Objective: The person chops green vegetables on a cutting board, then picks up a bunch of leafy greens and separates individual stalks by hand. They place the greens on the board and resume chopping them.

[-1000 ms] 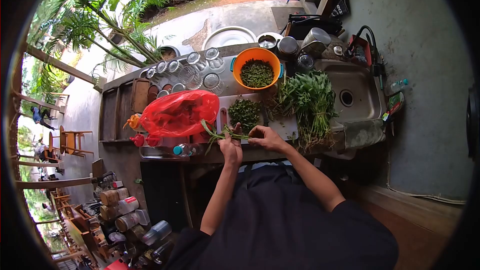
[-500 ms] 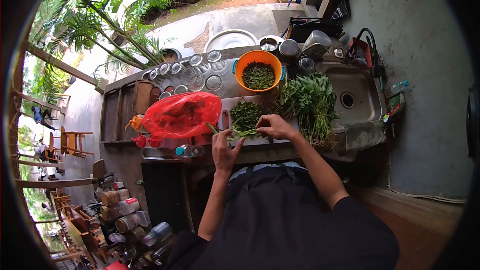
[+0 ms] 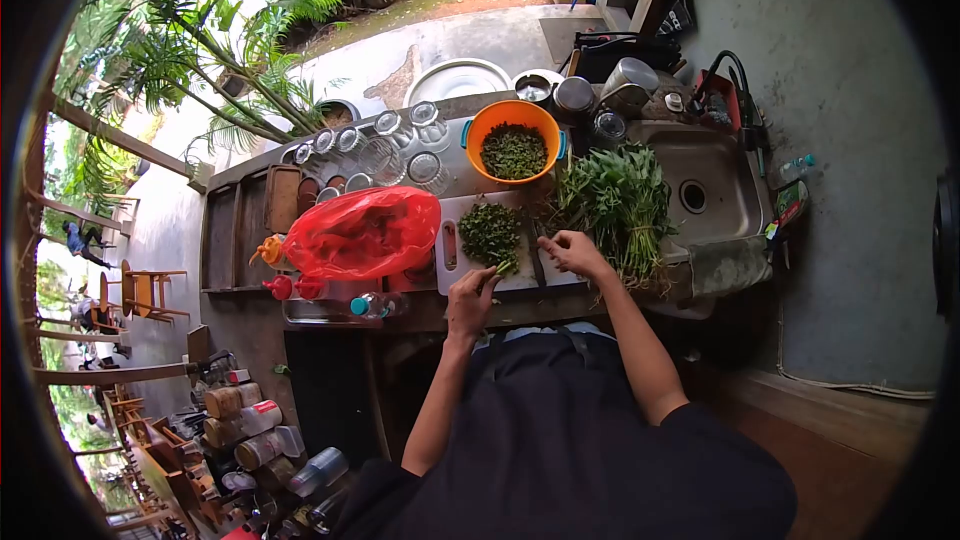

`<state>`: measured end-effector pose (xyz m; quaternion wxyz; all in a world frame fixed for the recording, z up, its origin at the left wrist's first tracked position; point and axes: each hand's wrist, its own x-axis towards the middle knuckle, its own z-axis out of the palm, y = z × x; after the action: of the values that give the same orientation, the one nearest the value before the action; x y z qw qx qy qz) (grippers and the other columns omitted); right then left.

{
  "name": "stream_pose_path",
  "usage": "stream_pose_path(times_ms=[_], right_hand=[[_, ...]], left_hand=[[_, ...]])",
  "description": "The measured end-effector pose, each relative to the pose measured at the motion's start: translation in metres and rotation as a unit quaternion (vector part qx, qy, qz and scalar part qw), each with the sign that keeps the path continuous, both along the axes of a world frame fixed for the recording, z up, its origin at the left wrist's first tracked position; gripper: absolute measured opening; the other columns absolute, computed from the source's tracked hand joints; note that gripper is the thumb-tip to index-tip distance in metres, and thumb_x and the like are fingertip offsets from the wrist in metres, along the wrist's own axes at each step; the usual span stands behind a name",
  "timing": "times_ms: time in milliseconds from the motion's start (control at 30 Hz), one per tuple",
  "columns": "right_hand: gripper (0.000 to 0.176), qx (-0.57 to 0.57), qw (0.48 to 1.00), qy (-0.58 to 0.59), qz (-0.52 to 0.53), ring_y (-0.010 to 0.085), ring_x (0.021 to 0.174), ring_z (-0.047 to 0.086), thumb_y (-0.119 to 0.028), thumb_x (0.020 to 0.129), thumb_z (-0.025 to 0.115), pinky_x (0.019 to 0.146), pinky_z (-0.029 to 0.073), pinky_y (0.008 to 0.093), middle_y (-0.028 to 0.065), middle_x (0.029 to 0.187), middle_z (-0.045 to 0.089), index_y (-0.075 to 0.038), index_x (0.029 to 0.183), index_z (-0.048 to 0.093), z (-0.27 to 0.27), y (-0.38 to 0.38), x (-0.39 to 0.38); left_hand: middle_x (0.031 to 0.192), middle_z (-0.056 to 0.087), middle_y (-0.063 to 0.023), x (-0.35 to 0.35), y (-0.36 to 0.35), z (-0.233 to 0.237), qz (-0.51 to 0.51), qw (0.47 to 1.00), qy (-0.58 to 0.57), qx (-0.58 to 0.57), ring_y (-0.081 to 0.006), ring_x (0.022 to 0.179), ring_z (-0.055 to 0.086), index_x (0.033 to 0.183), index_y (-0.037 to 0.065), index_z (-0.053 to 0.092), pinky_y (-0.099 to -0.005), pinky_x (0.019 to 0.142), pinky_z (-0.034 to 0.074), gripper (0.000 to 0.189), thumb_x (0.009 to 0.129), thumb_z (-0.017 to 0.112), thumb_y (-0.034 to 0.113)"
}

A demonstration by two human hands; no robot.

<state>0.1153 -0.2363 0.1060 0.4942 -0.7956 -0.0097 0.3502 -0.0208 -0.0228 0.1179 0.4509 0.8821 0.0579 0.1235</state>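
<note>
Your left hand (image 3: 470, 302) pinches green stems (image 3: 508, 266) at the leaf pile's (image 3: 488, 230) five o'clock; your right hand (image 3: 576, 254), at three, curls, contents unclear.

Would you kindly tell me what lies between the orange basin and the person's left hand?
In the head view, a heap of greens on a white cutting board lies between the orange basin and the left hand.

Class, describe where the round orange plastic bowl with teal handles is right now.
In the head view, the round orange plastic bowl with teal handles stands at upper middle, just beyond the white rectangular cutting board, right of the clear glass tumblers.
</note>
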Motion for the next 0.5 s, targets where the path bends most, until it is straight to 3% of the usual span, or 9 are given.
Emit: stream_pose_path(times_ms=[33,67,133,167,233,367,433,500], right_hand=[[0.049,-0.080,0.996,-0.018,0.022,0.0237,0.074,0.069,-0.050,0.089,0.068,0.071,0.056,0.0349,0.0140,0.083,0.069,-0.002,0.097,0.069,-0.014,-0.007,0.006],[0.049,-0.080,0.996,-0.016,0.023,0.0237,0.074,0.069,-0.050,0.089,0.068,0.071,0.056,0.0349,0.0140,0.083,0.069,-0.002,0.097,0.069,-0.030,-0.012,0.006],[0.033,-0.149,0.985,-0.091,0.009,0.0362,0.080,0.068,-0.037,0.090,0.067,0.080,0.055,0.0433,0.0177,0.083,0.069,-0.004,0.097,0.071,-0.058,-0.017,0.005],[0.033,-0.149,0.985,-0.091,0.010,0.0362,0.080,0.068,-0.037,0.090,0.067,0.080,0.055,0.0433,0.0177,0.083,0.069,-0.004,0.097,0.071,-0.072,-0.018,0.001],[0.024,-0.195,0.930,-0.309,0.042,0.0334,0.086,0.068,-0.027,0.092,0.063,0.082,0.053,0.0417,0.0179,0.085,0.068,-0.005,0.099,0.071,-0.091,-0.018,-0.008],[0.026,-0.228,0.938,-0.251,0.064,0.0376,0.101,0.065,-0.027,0.090,0.064,0.091,0.050,0.0450,0.0208,0.099,0.069,-0.010,0.108,0.071,-0.067,-0.009,-0.012],[0.035,-0.176,0.976,-0.123,0.037,0.0413,0.107,0.062,-0.035,0.087,0.067,0.092,0.051,0.0472,0.0217,0.116,0.065,-0.008,0.109,0.069,-0.051,0.003,-0.012],[0.041,-0.186,0.972,-0.133,0.054,0.0420,0.106,0.063,-0.037,0.086,0.068,0.091,0.051,0.0480,0.0226,0.114,0.066,-0.006,0.112,0.065,-0.050,0.015,-0.016]], left_hand=[[0.091,0.072,-0.0152,-0.002,0.004,-0.008,0.012,1.000,0.008,-0.003,-0.0288,0.082,0.071,0.101,0.002,0.073,-0.0360,0.073,0.054,0.017,0.086,0.072,0.011],[0.091,0.072,-0.0159,-0.004,0.007,-0.017,0.023,1.000,0.016,-0.007,-0.0286,0.081,0.071,0.099,0.002,0.074,-0.0358,0.074,0.054,0.018,0.086,0.073,0.014],[0.091,0.073,-0.0162,-0.006,0.015,-0.037,0.018,0.999,0.050,-0.005,-0.0291,0.082,0.071,0.099,0.002,0.074,-0.0356,0.074,0.054,0.019,0.086,0.073,0.015],[0.092,0.073,-0.0165,-0.008,0.019,-0.047,0.013,0.996,0.084,-0.002,-0.0296,0.082,0.071,0.098,0.002,0.074,-0.0354,0.075,0.054,0.019,0.085,0.073,0.017],[0.092,0.072,-0.0168,-0.009,0.025,-0.059,0.009,0.995,0.093,0.027,-0.0302,0.082,0.071,0.098,0.002,0.074,-0.0358,0.074,0.054,0.020,0.085,0.073,0.017],[0.091,0.071,-0.0168,-0.011,0.029,-0.072,0.001,0.994,0.086,0.064,-0.0315,0.082,0.069,0.097,0.002,0.074,-0.0375,0.073,0.053,0.018,0.084,0.073,0.014],[0.090,0.070,-0.0164,-0.010,0.029,-0.078,0.010,0.995,0.074,0.065,-0.0316,0.081,0.069,0.096,0.002,0.073,-0.0380,0.073,0.053,0.017,0.084,0.073,0.014],[0.089,0.069,-0.0161,-0.008,0.029,-0.082,0.020,0.996,0.060,0.066,-0.0317,0.080,0.068,0.096,0.001,0.073,-0.0385,0.072,0.052,0.017,0.083,0.073,0.013]])
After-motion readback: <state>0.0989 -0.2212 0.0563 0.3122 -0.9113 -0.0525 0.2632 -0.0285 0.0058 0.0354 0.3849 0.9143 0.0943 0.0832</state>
